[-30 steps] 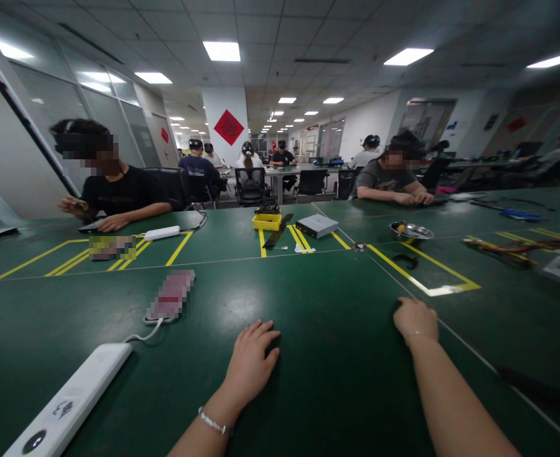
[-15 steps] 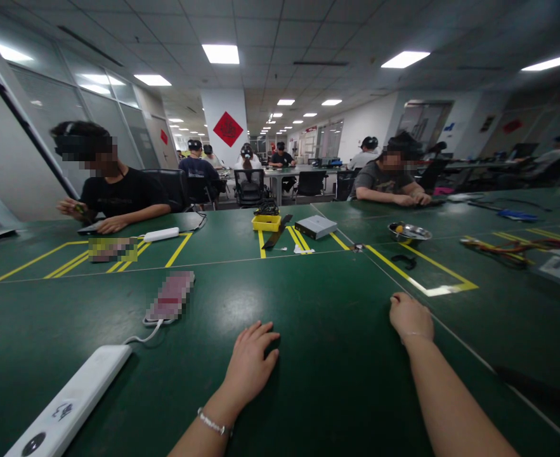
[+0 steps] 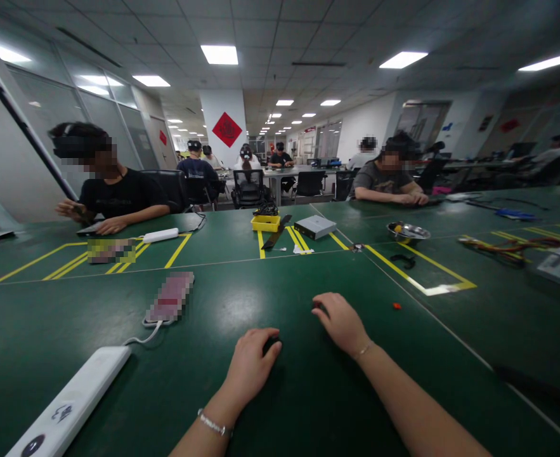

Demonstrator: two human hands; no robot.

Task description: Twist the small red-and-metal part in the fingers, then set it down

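Note:
My left hand [image 3: 252, 363] rests low over the green table [image 3: 241, 285], its fingers loosely curved and the thumb apart from them. Nothing shows in it. To its right, my right hand [image 3: 340, 322] reaches in with bent fingers and a gap between thumb and forefinger; no object shows between them. A small red-orange piece [image 3: 396, 306] lies on the table to the right of my right hand, apart from it. It is too small to name. A phone [image 3: 171, 298] lies left of my left hand, on a white cable.
A white power strip [image 3: 73, 397] runs along the near left. Farther back are a yellow tray [image 3: 266, 223], a grey metal box [image 3: 315, 226], a metal bowl [image 3: 409, 232], a black curved piece [image 3: 403, 260] and bundled wires [image 3: 493, 251]. Two people sit across the table.
My right hand has moved left, away from the red-orange piece, which now shows on the table near where the hand was. My left hand's fingers have curled slightly.

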